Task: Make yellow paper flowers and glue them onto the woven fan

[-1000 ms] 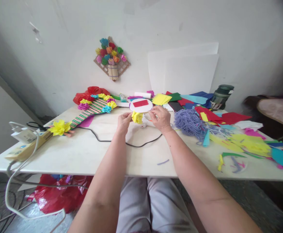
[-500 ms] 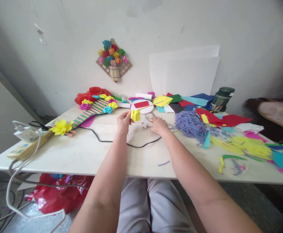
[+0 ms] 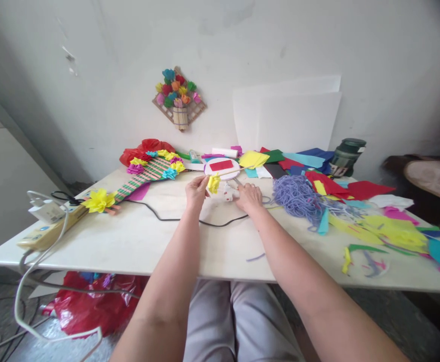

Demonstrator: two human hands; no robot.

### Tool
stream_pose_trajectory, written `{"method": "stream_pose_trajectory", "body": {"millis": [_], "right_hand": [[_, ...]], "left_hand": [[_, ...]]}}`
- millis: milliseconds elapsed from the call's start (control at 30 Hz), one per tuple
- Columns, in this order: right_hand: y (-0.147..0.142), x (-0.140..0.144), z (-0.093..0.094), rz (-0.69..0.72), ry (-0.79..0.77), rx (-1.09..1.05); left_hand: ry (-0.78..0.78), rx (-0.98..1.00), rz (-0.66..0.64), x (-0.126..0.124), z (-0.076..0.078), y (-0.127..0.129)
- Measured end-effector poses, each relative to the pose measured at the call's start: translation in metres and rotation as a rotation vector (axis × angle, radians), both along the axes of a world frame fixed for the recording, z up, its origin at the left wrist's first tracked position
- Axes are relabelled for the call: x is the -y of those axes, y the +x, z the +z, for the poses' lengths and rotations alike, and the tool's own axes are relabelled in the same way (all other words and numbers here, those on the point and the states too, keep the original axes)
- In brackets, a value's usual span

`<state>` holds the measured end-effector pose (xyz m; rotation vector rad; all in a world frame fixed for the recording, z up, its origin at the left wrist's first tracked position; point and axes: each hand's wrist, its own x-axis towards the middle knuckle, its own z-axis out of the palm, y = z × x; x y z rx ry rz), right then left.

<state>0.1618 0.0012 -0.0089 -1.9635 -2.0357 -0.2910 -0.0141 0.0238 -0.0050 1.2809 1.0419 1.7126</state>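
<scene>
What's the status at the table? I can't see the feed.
Left hand pinches a yellow paper flower on a thin wooden stick. Right hand rests on a white glue gun. Black cord loops underneath.

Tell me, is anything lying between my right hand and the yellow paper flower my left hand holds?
Only the small white glue gun sits between the right hand and the yellow paper flower pinched by the left hand.

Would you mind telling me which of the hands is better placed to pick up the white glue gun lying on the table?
Probably the right hand: it rests beside the white glue gun, seemingly touching it. The left hand is pinching the yellow paper flower on its thin stick.
</scene>
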Motion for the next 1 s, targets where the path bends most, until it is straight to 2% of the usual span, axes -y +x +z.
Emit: {"method": "stream_pose_trajectory", "body": {"millis": [167, 400, 467, 600, 667, 800, 1000], "right_hand": [[0.012, 0.006, 0.005, -0.051, 0.082, -0.116], [0.04, -0.005, 0.003, -0.032, 0.033, -0.496], [0.048, -0.011, -0.001, 0.058, 0.052, -0.7], [0.054, -0.013, -0.002, 0.341, 0.046, -1.08], [0.052, -0.01, 0.001, 0.394, 0.016, -1.204], [0.043, 0.0, 0.01, 0.414, -0.014, -1.29], [0.037, 0.006, 0.017, 0.446, -0.066, -1.288]], "left_hand": [[0.027, 0.024, 0.036, -0.001, -0.001, 0.0], [0.029, -0.071, 0.121, -0.006, -0.005, -0.005], [0.036, -0.094, 0.131, -0.008, -0.007, -0.006], [0.102, -0.183, 0.166, -0.012, -0.01, -0.009], [0.119, -0.257, 0.196, -0.012, -0.009, -0.009], [0.143, -0.362, 0.186, -0.009, -0.006, -0.008], [0.194, -0.396, 0.14, -0.004, -0.004, -0.005]]}}
